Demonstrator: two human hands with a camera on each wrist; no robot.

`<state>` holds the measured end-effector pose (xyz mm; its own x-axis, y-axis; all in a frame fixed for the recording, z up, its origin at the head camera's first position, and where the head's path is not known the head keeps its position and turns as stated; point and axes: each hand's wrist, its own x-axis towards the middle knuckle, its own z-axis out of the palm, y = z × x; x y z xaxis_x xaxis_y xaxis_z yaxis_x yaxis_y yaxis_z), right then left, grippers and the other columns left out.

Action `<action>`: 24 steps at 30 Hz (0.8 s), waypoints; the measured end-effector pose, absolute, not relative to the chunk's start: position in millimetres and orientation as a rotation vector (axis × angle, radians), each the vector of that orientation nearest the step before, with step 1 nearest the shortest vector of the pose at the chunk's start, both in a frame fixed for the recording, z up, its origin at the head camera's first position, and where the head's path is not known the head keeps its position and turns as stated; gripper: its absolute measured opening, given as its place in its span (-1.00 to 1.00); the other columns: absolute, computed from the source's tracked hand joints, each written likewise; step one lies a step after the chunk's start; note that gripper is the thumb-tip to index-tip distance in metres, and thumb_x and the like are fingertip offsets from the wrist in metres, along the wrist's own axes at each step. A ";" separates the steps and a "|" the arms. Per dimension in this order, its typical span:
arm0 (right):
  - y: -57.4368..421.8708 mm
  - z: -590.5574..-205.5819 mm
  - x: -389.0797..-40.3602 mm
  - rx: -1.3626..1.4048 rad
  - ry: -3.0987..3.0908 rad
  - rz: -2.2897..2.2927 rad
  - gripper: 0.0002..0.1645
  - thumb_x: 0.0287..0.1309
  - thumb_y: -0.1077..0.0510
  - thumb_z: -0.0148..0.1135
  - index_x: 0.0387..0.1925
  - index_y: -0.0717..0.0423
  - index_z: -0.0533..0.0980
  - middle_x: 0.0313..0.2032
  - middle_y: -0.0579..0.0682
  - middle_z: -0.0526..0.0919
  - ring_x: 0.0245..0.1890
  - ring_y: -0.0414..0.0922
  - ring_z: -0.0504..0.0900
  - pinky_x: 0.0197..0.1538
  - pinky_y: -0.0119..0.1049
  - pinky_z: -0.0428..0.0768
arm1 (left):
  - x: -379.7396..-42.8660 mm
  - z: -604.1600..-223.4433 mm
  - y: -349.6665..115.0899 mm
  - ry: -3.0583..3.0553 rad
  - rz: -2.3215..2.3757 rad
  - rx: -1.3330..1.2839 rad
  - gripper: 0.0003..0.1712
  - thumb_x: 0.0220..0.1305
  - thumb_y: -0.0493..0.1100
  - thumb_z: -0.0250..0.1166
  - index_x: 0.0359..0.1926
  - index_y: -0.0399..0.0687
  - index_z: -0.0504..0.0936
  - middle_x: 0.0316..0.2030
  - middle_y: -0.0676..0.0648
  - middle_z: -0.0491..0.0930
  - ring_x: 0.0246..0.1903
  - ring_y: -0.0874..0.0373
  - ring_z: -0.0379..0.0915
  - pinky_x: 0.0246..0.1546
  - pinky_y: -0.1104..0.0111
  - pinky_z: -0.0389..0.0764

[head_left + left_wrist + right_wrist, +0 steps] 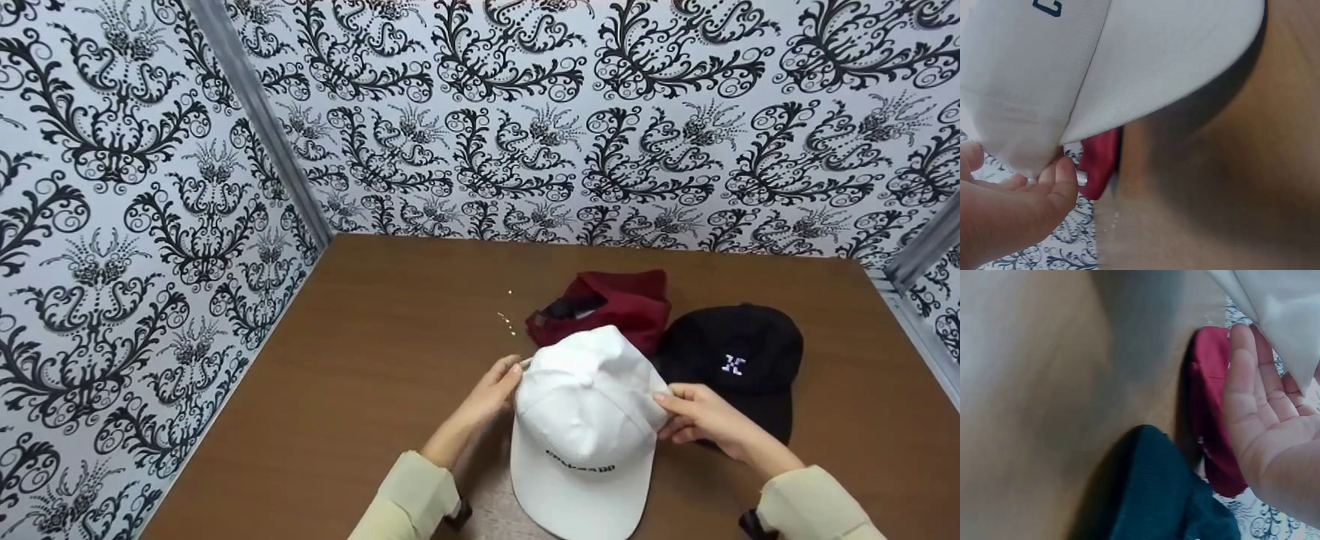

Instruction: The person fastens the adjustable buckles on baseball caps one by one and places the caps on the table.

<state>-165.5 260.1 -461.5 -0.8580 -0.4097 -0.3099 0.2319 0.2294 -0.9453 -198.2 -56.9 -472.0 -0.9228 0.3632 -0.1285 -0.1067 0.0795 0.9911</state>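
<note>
A white baseball cap point(589, 409) with dark lettering above its brim is held between both hands, brim toward me. My left hand point(491, 390) grips the left edge of its crown; in the left wrist view the fingers point(1061, 185) curl under that edge. On the other side my right hand point(701, 416) pinches the crown, thumb on top and fingers below. The right wrist view shows the right palm point(1275, 433) turned up under the white fabric. Space and shadow show beneath the brim, so the cap is off the table there. Its inside is hidden.
Behind the white cap lies a dark red cap point(630, 300), partly covered. A black cap point(739, 349) with a small white emblem lies to the right, close to my right hand. Small bright specks point(507, 321) dot the brown table point(360, 360). Patterned walls point(510, 120) bound the table.
</note>
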 end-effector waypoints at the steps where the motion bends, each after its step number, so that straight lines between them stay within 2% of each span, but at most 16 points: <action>1: 260.9 -464.7 -165.6 -0.163 1.991 -1.665 -0.76 0.21 0.00 -0.05 -0.34 0.08 0.43 -0.47 -0.07 0.61 -0.42 -0.13 0.62 -0.38 -0.33 0.54 | -197.7 -474.2 -56.5 2.035 1.882 0.239 -0.42 0.35 -0.05 -0.16 0.24 -0.36 0.06 0.16 -0.34 0.22 -0.10 0.07 0.37 -0.17 0.25 0.46; 4: 262.7 -473.1 -165.4 -0.164 1.957 -1.625 -0.74 0.18 -0.04 -0.02 -0.36 0.05 0.43 -0.48 -0.08 0.63 -0.43 -0.15 0.62 -0.41 -0.35 0.53 | -196.4 -479.8 -54.5 2.062 1.822 0.186 -0.38 0.33 0.02 -0.14 0.27 -0.29 0.07 0.22 -0.30 0.16 0.06 -0.05 0.28 -0.09 0.14 0.40; 9: 264.2 -483.6 -163.4 -0.188 1.900 -1.551 -0.77 0.16 -0.04 -0.01 -0.41 0.02 0.43 -0.50 -0.06 0.63 -0.49 -0.20 0.61 -0.48 -0.42 0.51 | -195.0 -487.0 -50.7 2.092 1.758 0.168 -0.32 0.30 0.07 -0.10 0.27 -0.29 0.07 0.26 -0.29 0.10 0.19 -0.16 0.10 0.03 -0.01 0.27; 14: 264.5 -489.7 -160.1 -0.189 1.931 -1.439 -0.72 0.14 -0.02 0.02 -0.45 0.11 0.45 -0.53 -0.01 0.64 -0.57 -0.23 0.59 -0.57 -0.47 0.47 | -192.7 -492.0 -48.5 2.099 1.705 0.201 -0.27 0.28 0.10 -0.07 0.28 -0.31 0.04 0.28 -0.28 0.07 0.28 -0.14 -0.06 0.23 0.04 0.03; 19: 263.4 -490.8 -158.2 -0.190 2.005 -1.353 -0.65 0.15 0.00 0.01 -0.42 0.24 0.46 -0.57 -0.02 0.62 -0.61 -0.23 0.56 -0.61 -0.45 0.44 | -189.9 -494.4 -49.2 2.096 1.653 0.185 -0.24 0.26 0.12 -0.06 0.29 -0.29 0.02 0.28 -0.29 0.07 0.28 -0.14 -0.07 0.24 0.06 0.03; 24: 259.6 -487.2 -159.5 -0.159 2.157 -1.294 -0.62 0.12 0.05 0.04 -0.40 0.38 0.42 -0.59 -0.06 0.58 -0.63 -0.22 0.52 -0.61 -0.39 0.42 | -189.1 -493.8 -49.5 2.098 1.675 0.208 -0.31 0.29 0.07 -0.07 0.26 -0.31 0.10 0.25 -0.28 0.13 0.26 -0.14 -0.01 0.22 0.05 0.06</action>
